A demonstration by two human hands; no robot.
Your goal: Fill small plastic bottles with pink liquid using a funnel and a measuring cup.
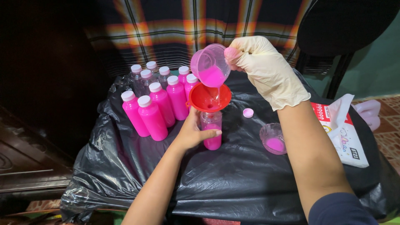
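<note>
Far left: dark wooden furniture (29, 166), mostly in shadow; black plastic sheet (233, 179) covered the whole work surface, crinkled at the edges.

Left-centre on the sheet: cluster of capped bottles (156, 98), white caps, upright, packed touching one another; front ones were full of pink liquid; some at the back looked clear, contents hard to tell.

Centre: left hand (192, 132), bare, was wrapped around the small clear bottle (212, 130), thumb across its front, fingers closed on it; bottle stood upright on the sheet just right of the cluster, uncapped, partly filled with pink liquid; red funnel (209, 98) sat in its neck, upright.

Above the funnel: clear plastic cup (210, 65), tilted mouth-down toward the funnel, pink liquid at its lower lip, thin stream running into the funnel; right hand (261, 68), in a cream latex glove, was pinching the cup by its rim, fingers shut on it; glove thumb tip stained pink.

Right of the bottle: loose pink-white cap (248, 113) lay flat on the sheet, apart from the bottle; nearer the camera, small clear bowl (273, 138) with pink residue in the bottom, just left of the right forearm.

Right edge: white wipes pack (343, 133) with red print, lying flat; black chair (346, 29) behind it; plaid cloth (187, 29) across the background.
</note>
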